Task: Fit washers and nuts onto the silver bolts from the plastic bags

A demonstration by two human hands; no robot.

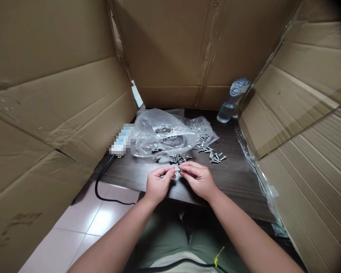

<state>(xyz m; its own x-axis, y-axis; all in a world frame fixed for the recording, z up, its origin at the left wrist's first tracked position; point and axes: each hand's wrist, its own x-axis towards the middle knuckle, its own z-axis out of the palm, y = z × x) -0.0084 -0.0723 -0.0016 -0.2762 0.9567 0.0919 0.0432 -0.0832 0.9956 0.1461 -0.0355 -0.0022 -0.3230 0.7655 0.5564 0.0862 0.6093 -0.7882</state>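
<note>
My left hand (158, 184) and my right hand (197, 178) meet over the front of a dark wooden table (233, 182). Between their fingertips they pinch a small metal screw (176, 170); which part each hand grips is too small to tell. Just beyond the hands lie several loose screws (179, 158), and more screws (214, 155) are scattered to the right. A clear plastic bag (159, 132) with dark metal parts inside lies behind them, beside a second, smaller bag (201, 127).
Tall cardboard boxes wall in the table at the left (53, 113), back (184, 53) and right (307, 132). A water bottle (231, 101) leans at the back right. A white power strip (121, 141) with a black cable (102, 178) sits at the table's left edge.
</note>
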